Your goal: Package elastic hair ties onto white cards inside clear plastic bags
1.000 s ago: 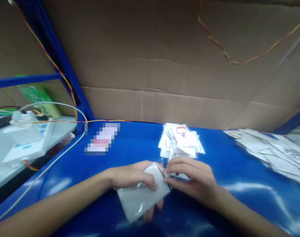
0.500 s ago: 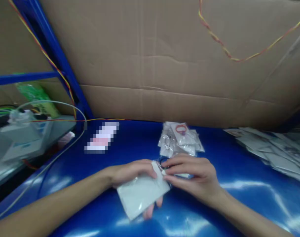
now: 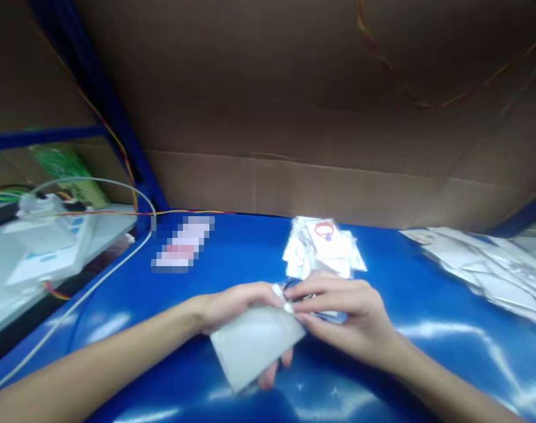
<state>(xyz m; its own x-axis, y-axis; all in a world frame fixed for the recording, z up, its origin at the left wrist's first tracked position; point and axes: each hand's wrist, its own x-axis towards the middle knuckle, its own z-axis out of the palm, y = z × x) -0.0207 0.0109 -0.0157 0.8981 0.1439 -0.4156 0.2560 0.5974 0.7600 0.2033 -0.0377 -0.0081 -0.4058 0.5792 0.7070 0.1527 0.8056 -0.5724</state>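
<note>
Resting low over a glossy blue tabletop (image 3: 426, 305), a flat, whitish, translucent plastic pouch (image 3: 254, 346) is gripped by the left hand (image 3: 233, 305), thumb on top and fingertips (image 3: 268, 380) curled beneath its lower edge. The pouch's upper corner is pinched by the right hand (image 3: 347, 320), whose fingers are closed together there, just beside the left thumb. Just beyond the right fingers, a small heap of clear packets (image 3: 323, 249) with a red ring on top is seen. Well to the right of the fingers, a spread of flat white packets (image 3: 488, 270) is laid. A brown cardboard wall (image 3: 294, 117) is raised behind.
</note>
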